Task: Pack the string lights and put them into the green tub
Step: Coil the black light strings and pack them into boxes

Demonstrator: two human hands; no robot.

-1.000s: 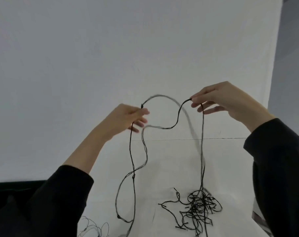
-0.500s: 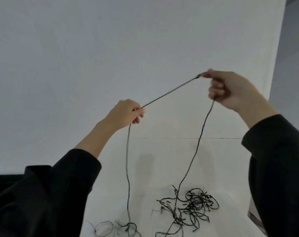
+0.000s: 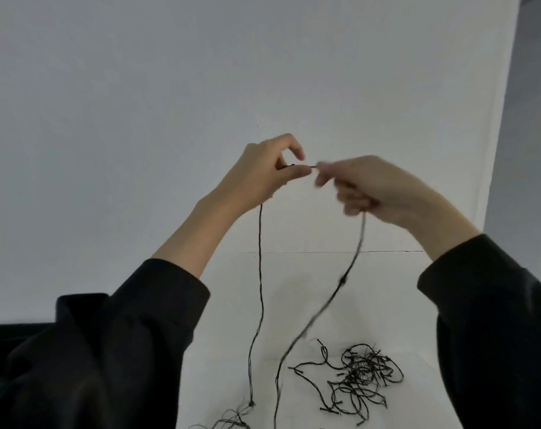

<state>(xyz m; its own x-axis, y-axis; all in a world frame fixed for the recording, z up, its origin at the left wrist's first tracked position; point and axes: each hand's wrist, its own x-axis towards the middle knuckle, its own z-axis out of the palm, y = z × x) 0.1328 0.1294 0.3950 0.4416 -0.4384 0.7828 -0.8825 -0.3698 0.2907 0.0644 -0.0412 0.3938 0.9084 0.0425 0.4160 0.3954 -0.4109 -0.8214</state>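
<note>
While both grips are raised close together above the surface (image 3: 402,305), a short span of the string lights (image 3: 260,274) runs level between them | left grip (image 3: 263,174) pinches it | right grip (image 3: 380,190), blurred, curls round it | two runs hang down; one tangled heap lies on the surface, nearer the right grip | one string, two grips

studio-like staged space: white wall (image 3: 139,119) behind a white table (image 3: 219,382).

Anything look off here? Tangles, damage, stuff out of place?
Only the string lights: most lie in a tangled heap on the table, right of the strands that the left hand and right hand hold up. No damage visible.
</note>
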